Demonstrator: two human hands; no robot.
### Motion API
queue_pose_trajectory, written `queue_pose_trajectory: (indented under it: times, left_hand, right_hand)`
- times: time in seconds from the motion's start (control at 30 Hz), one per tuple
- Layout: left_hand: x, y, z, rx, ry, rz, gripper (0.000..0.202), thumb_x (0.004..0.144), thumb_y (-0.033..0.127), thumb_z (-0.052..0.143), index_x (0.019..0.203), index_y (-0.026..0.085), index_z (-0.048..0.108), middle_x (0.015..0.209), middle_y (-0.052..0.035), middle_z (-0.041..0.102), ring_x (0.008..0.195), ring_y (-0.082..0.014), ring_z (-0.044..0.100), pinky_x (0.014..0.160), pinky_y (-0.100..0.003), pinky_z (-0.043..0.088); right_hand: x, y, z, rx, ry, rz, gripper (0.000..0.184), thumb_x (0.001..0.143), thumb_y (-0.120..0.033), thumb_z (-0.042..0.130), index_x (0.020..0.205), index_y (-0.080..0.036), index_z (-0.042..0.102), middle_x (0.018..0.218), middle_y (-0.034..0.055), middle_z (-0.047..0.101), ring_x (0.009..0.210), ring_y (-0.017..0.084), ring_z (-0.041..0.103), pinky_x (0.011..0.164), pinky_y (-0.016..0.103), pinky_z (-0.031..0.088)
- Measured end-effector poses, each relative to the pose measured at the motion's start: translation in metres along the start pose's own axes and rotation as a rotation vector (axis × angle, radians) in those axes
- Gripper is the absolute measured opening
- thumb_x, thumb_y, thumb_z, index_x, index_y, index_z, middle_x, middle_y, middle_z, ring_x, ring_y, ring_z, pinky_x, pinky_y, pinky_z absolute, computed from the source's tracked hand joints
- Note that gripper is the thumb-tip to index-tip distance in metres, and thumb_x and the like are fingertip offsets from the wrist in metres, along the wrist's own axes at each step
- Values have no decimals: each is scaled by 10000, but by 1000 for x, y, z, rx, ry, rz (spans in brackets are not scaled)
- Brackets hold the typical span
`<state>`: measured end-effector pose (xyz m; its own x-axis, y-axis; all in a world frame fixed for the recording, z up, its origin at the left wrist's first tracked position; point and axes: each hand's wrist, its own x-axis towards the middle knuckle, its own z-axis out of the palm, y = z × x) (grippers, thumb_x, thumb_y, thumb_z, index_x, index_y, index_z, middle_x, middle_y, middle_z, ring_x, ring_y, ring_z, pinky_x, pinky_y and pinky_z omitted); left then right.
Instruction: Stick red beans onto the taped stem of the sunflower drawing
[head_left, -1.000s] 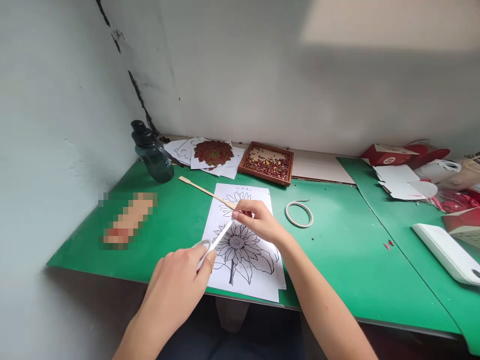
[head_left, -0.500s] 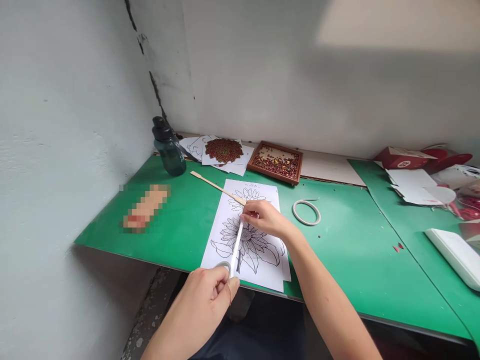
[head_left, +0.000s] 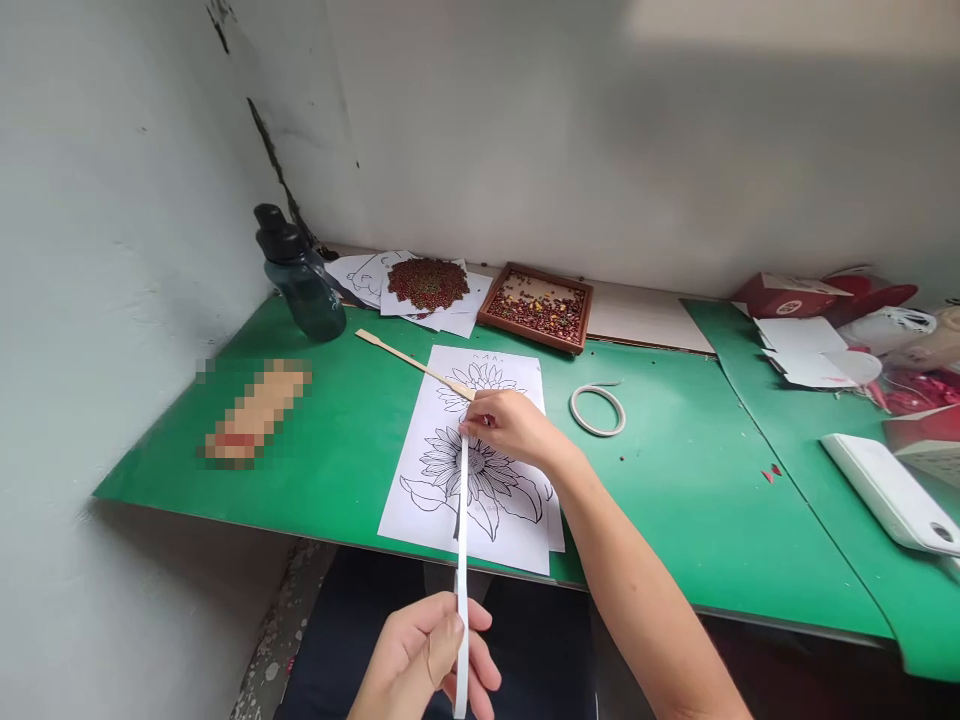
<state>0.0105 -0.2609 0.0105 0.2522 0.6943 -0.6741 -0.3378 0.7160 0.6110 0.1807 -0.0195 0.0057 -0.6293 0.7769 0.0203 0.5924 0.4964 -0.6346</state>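
narrow white tape strip (head_left: 462, 520) stretched taut from right hand (head_left: 504, 428) down to left hand (head_left: 433, 655), running over black-and-white sunflower line drawing on white paper sheet (head_left: 471, 462). right hand pinches strip's far end near flower centre; left hand closed around near end, below edge of green table mat (head_left: 675, 500) (roll itself not visible). judgement: keep tension even, lower strip flat without twist, press from pinned end outward. spare white tape ring (head_left: 598, 410) lies right of sheet; thin wooden stick (head_left: 412, 364) lies across sheet's top left corner.
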Motion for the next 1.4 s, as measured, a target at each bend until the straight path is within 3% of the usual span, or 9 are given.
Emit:
queue_pose_trajectory:
  times: [0.27,0.43,0.97,1.17,1.4]
  left_hand:
    - [7,-5,-18,227,16,72,661,890,785,587,1037,149,688,702,-26,681,507,-108,582,570,-238,378]
    - [14,-10,-28,285,-45,53,645,933,766,529,971,138,673,668,-28,665,473,-98,553,526,-226,343]
    - [23,-5,-21,181,-36,41,626,891,754,613,902,131,680,634,-26,660,454,-86,571,487,-193,327]
    - [23,-18,1,-180,-23,-84,692,682,778,806,897,143,636,577,-14,655,400,-105,561,436,-197,349]
    - [27,-32,50,-326,-128,-115,695,686,761,826,906,132,627,649,-40,700,486,-128,656,475,-184,403]
  right_hand:
    - [0,-1,4,-102,42,56,137,921,-218,739,788,-202,769,832,23,711,740,149,586,658,278,364]
    - [1,-1,8,-129,42,89,113,889,-207,765,776,-210,774,824,29,725,749,164,602,656,282,373]
    - [4,-1,7,-40,99,164,137,873,-226,784,744,-200,746,835,23,712,744,154,573,647,293,360]
    - [3,1,3,71,121,120,133,905,-234,746,780,-192,726,812,14,677,728,145,546,654,286,358]
    - [3,9,3,195,83,82,152,958,-278,674,842,-192,721,852,17,685,753,146,560,687,283,384]
